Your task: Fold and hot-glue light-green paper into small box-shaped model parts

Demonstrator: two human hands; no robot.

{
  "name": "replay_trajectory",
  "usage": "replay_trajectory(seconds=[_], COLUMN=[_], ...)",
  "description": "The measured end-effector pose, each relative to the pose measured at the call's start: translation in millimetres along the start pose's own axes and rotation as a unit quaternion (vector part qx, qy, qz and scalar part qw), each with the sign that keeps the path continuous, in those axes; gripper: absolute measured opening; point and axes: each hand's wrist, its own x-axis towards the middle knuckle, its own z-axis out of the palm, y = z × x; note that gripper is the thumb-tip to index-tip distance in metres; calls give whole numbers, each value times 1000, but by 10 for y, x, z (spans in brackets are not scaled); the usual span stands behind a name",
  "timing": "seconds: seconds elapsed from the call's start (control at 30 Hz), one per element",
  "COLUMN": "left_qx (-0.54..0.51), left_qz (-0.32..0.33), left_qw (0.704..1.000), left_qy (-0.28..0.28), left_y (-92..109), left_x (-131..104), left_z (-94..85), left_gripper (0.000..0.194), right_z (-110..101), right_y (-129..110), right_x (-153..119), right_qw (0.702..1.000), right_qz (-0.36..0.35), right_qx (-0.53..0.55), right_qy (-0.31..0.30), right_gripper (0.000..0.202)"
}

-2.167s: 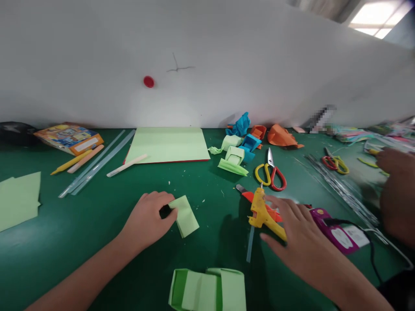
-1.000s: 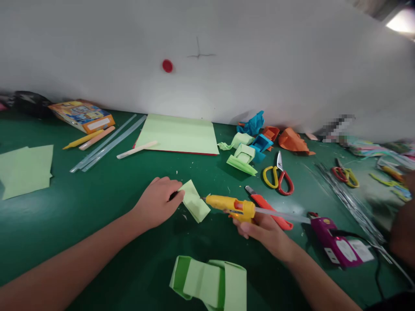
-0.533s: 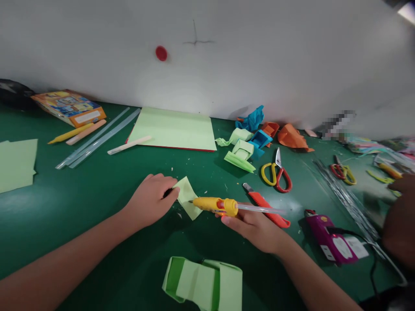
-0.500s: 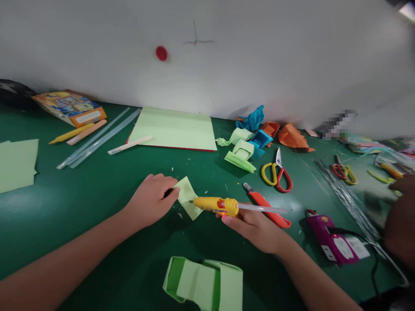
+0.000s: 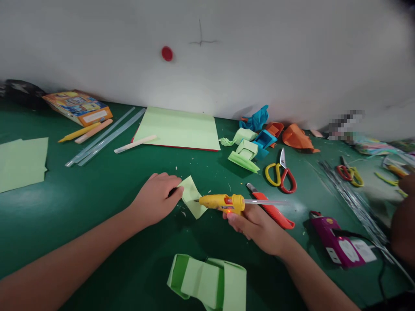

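Note:
Between thumb and fingers, my left hand [image 5: 161, 198] pinches the left corner of a small pale green paper piece [image 5: 193, 199], low over the table. My right hand [image 5: 256, 224] is closed round the handle of a yellow hot glue gun [image 5: 223, 202]. Its nozzle points left, over the middle of the paper; whether it touches cannot be made out. A clear glue stick [image 5: 264, 202] juts from the gun's back, and a small light glows on the gun. Nearer me sits a folded light green paper construction [image 5: 207, 283].
A red utility knife [image 5: 274, 211] lies just behind my right hand, with scissors [image 5: 281, 172] beyond. Folded paper pieces [image 5: 248, 149] and a green sheet [image 5: 180, 129] lie near the wall. At right are a purple power adapter [image 5: 339, 242] and another person's arm [image 5: 403, 220].
The whole scene has shifted slightly right in view. My left hand still pinches the paper, and the glue gun stays over it with little visible movement.

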Motion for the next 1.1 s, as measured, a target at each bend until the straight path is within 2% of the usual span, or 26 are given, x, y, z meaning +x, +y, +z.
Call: replay_trajectory(seconds=[0.47, 0.87, 1.1], left_qx=[2, 8, 10], left_qz=[-3, -1, -4], left_qw=[1000, 1000, 1000], left_qy=[4, 5, 8], left_y=[6, -6, 14], left_x=[3, 4, 3], left_z=[-3, 5, -9], left_gripper=[36, 35, 36], right_z=[-29, -31, -43], right_y=[41, 86, 91], right_x=[-71, -88, -86], right_qw=[1000, 995, 994], right_qz=[3, -26, -31], right_qx=[-11, -96, -107], right_qy=[14, -2, -3], right_gripper=[46, 47, 47])
